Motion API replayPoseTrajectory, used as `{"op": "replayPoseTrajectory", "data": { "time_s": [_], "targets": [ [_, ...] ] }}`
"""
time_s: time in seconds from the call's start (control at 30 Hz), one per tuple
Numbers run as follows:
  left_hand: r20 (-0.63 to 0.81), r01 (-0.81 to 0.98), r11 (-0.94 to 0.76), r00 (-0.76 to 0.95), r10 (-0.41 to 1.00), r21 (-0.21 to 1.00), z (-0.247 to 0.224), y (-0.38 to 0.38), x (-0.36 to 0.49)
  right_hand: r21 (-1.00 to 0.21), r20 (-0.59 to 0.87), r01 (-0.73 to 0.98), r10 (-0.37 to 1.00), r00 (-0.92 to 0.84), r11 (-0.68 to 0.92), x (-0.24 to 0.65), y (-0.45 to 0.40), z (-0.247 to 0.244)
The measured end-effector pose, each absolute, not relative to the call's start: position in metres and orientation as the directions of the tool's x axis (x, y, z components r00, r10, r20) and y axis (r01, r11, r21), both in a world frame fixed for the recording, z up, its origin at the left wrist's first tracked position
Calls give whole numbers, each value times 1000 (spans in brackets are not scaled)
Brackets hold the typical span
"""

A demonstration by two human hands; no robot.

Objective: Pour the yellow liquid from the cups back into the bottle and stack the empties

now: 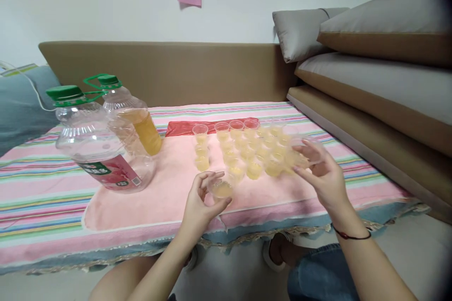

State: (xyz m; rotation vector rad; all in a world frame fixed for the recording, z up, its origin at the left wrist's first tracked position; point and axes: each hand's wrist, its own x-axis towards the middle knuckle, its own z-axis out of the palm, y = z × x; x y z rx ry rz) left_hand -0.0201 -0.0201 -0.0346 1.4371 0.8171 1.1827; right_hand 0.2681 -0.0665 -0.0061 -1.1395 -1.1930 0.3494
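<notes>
My left hand (205,200) is closed round a clear plastic cup (222,189) with pale yellow liquid in it, near the front edge of the pink cloth. Farther right, my right hand (323,174) grips another clear cup (300,157), tilted and a little blurred, at the right end of the cup rows. Several clear cups (254,167) with yellow liquid stand close together in rows between and beyond my hands. A separate short column of cups (202,160) stands to their left.
Two large bottles with green caps stand at left: a nearly drained one with a label (109,174) and one part full of amber liquid (150,134). A red plastic sheet (180,128) lies behind the cups. Stacked cushions (384,75) border the right side; a brown backrest (169,73) rises behind.
</notes>
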Motion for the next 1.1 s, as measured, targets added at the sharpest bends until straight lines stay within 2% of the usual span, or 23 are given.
{"op": "replayPoseTrajectory", "data": {
  "time_s": [0.2,0.37,1.1],
  "targets": [
    [261,-101,-241,339,904,965,-26,-30,-11,-743,591,482,793,149,464,217,-63,-6],
    [279,-100,-261,380,882,960,-24,-34,-9,-582,675,637,737,33,505,200,-61,-2],
    [245,-56,-244,412,877,968,-27,-38,-6,-391,751,730,653,-99,560,196,-58,1]
  ]
}}
